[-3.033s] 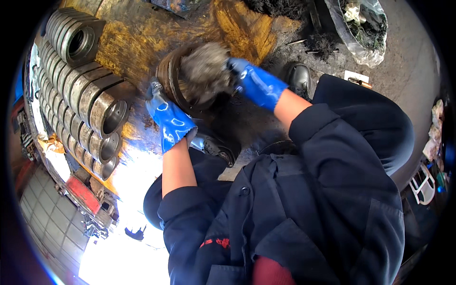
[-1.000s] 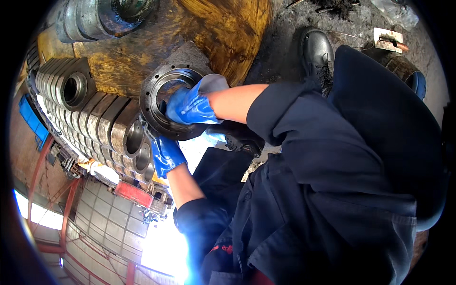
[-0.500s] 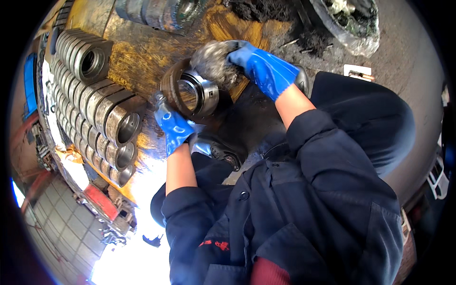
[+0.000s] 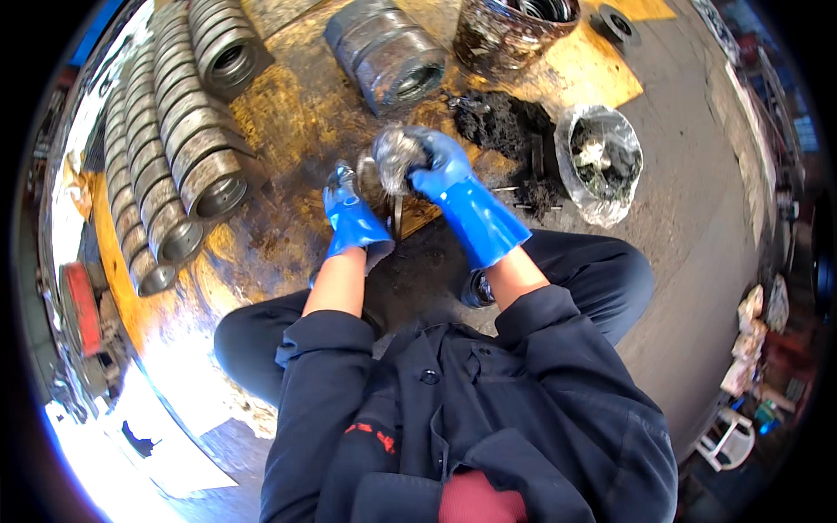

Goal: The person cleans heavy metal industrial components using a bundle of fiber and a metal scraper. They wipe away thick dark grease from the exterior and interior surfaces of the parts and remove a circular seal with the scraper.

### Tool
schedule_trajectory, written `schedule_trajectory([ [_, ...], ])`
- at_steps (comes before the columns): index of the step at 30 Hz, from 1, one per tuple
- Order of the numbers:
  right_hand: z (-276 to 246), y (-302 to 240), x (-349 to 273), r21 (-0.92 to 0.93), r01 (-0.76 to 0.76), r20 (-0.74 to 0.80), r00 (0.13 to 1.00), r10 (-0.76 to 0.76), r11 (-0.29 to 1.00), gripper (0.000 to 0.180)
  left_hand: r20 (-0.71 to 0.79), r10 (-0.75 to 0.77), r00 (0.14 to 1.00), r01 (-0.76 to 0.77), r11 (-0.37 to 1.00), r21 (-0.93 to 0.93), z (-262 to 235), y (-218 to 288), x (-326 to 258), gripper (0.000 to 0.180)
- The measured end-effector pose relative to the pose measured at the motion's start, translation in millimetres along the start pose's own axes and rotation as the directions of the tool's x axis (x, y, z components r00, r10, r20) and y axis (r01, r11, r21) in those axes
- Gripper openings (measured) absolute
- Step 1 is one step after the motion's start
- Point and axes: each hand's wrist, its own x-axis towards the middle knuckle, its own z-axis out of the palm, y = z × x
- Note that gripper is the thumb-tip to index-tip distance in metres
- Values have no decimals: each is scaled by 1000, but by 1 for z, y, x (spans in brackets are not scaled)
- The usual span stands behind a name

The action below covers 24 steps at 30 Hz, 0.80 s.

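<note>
Wadding (image 4: pixel 395 155), grey and fibrous, is clenched in the gloved right hand (image 4: pixel 443 167), with the thumb pressed in from below and the other fingers wrapped over the far side. Just left of it, and partly hidden by it, a metal ring (image 4: pixel 370 181) is seen nearly edge-on between the two hands, apparently stood upright on a stained yellow board (image 4: pixel 288 131). By the left hand (image 4: pixel 347 205), likewise gloved in blue, the ring's left side is met with bent fingers; whether it is firmly grasped or only steadied cannot be told. The ring is judged to be heavy and rigid, not easily broken, and probably slippery with grime; it is best held by the outer rim, with the palm set against the curve and the weight left on the board, so that rolling is checked. The wadding is judged light and springy, and is best bunched in the whole palm. To the left, rows of similar rings (image 4: pixel 196 144) are stood on edge, face to face; beyond the hands, a block of bluish, thicker cylinders (image 4: pixel 384 57) is placed near a dark tub (image 4: pixel 497 48). On the right, a heap of black debris (image 4: pixel 501 122) is left near a clear plastic bag (image 4: pixel 602 212), which is set on the grey floor (image 4: pixel 680 227).
</note>
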Motion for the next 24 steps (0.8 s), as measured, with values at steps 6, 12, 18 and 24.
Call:
schedule_trajectory([
  [6, 80, -27, -67, -825, 230, 345, 928, 138, 517, 58, 180, -205, 962, 255, 908, -332, -85, -38, 24, 74],
  [12, 90, 14, -60, -794, 429, 409, 901, -143, 431, 61, 143, -159, 977, 205, 886, -416, -64, -10, -26, 55],
  [18, 75, 63, 59, -669, -52, 300, 893, 334, 741, 55, -77, 169, 983, -178, 977, -122, -25, -51, 4, 28],
  [24, 89, 112, 117, -705, -219, 395, 669, 630, 674, 61, -319, 223, 921, -300, 929, -216, -19, -83, 17, 22],
])
